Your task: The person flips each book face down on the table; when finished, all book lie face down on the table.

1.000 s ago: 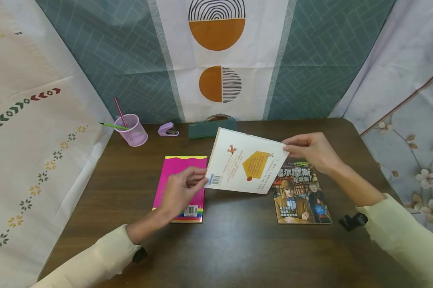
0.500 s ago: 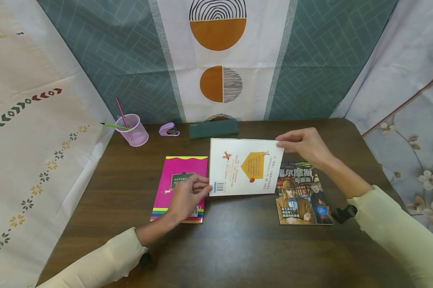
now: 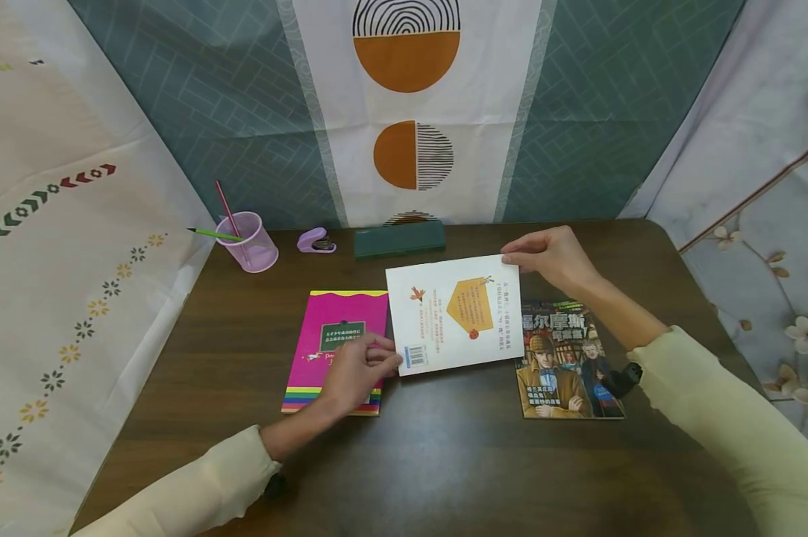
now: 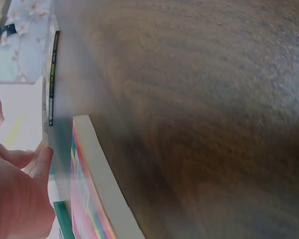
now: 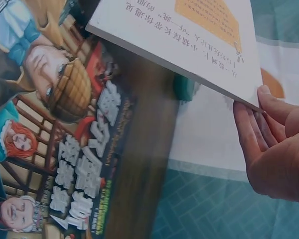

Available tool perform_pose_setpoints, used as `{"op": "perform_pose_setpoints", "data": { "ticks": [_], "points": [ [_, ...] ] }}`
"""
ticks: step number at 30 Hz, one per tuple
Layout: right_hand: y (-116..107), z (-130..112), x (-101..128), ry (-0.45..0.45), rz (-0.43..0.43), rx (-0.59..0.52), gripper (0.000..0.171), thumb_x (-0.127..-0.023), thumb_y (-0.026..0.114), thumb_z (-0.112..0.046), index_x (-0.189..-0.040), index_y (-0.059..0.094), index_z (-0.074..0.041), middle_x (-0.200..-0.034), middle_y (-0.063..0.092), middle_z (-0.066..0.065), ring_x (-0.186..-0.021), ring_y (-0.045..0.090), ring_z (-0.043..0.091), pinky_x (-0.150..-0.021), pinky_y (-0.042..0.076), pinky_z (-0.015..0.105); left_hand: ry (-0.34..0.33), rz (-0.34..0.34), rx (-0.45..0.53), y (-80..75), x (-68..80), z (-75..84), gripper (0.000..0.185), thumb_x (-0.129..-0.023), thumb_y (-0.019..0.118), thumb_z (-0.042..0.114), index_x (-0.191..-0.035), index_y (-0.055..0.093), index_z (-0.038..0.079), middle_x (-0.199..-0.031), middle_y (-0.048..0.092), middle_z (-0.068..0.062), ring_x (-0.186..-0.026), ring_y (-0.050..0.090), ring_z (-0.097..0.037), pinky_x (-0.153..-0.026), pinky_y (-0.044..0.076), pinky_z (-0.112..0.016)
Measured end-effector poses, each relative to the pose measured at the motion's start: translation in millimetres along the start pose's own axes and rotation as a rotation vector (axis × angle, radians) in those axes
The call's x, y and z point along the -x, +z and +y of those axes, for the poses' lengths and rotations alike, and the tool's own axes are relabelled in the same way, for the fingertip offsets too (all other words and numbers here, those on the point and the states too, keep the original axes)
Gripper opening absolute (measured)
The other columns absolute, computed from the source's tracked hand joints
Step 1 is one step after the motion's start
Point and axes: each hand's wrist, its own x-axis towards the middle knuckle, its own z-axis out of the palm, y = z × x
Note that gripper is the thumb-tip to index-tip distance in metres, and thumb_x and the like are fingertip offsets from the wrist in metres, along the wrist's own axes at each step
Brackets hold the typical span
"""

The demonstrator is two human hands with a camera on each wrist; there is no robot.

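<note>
Between both hands a white book (image 3: 453, 317) is held up over the table, its back cover with an orange shape and a barcode facing me. The left hand (image 3: 358, 373) pinches its lower left corner. At the upper right corner, the right hand (image 3: 554, 257) grips it between thumb and fingers, as the right wrist view also shows. Under and beside the left hand lies a pink book (image 3: 303, 373), partly covered by that hand. A dark comic-style book (image 3: 558, 373) with a detective on its cover lies to the right, its upper left edge by the white book.
At the back left stands a pink mesh cup (image 3: 259, 250) with two pencils. Beside it is a purple stapler (image 3: 315, 240), then a dark green box (image 3: 400, 239). The brown table (image 3: 444, 462) ends at patterned cloth on the back and sides.
The white book has turned counterclockwise, its right end rising and then shifting left. The right hand has moved up and left with it; the left hand has shifted slightly right and down.
</note>
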Motion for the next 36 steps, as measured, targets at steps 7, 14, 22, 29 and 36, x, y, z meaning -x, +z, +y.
{"op": "perform_pose_setpoints", "data": {
  "ticks": [7,14,22,29,36],
  "points": [
    [13,13,-13,0.004,0.022,0.024,0.026,-0.100,0.078,-0.018,-0.121,0.080,-0.002,-0.119,0.076,0.017,-0.101,0.074,0.030,-0.089,0.061,0.040,-0.011,-0.038,-0.009,6.6,-1.8,-4.0,0.026,-0.094,0.084,0.016,-0.113,0.073,0.004,-0.107,0.081,-0.007,-0.093,0.080,-0.021,-0.078,0.064,-0.032],
    [33,19,-26,0.035,0.037,0.034,0.027,-0.102,0.075,-0.013,-0.125,0.077,0.000,-0.126,0.073,0.020,-0.110,0.071,0.034,-0.094,0.059,0.044,-0.025,-0.044,-0.034,10.6,-0.2,-7.1,0.024,-0.093,0.086,0.019,-0.109,0.076,0.004,-0.102,0.081,-0.006,-0.086,0.080,-0.018,-0.074,0.063,-0.029],
    [49,24,-35,0.082,0.008,0.039,0.031,-0.104,0.069,-0.006,-0.133,0.071,0.003,-0.140,0.065,0.025,-0.132,0.061,0.040,-0.104,0.054,0.053,-0.022,-0.083,-0.072,12.4,2.9,-7.8,0.026,-0.092,0.086,0.019,-0.112,0.080,0.004,-0.098,0.081,-0.004,-0.085,0.080,-0.017,-0.075,0.063,-0.029],
    [59,31,-40,0.093,-0.013,0.064,0.034,-0.104,0.068,-0.006,-0.136,0.069,0.003,-0.142,0.064,0.025,-0.133,0.060,0.040,-0.104,0.054,0.051,-0.065,-0.134,-0.068,10.7,3.3,-9.0,0.033,-0.092,0.086,0.019,-0.120,0.079,0.002,-0.101,0.081,-0.005,-0.087,0.080,-0.019,-0.078,0.064,-0.033],
    [64,34,-41,0.120,-0.080,0.039,0.042,-0.104,0.068,-0.004,-0.144,0.062,0.005,-0.149,0.059,0.025,-0.140,0.055,0.040,-0.108,0.052,0.051,-0.084,-0.170,-0.066,9.1,3.7,-7.7,0.034,-0.093,0.085,0.018,-0.121,0.078,0.002,-0.098,0.082,-0.003,-0.087,0.080,-0.018,-0.077,0.063,-0.032]
  ]
}}
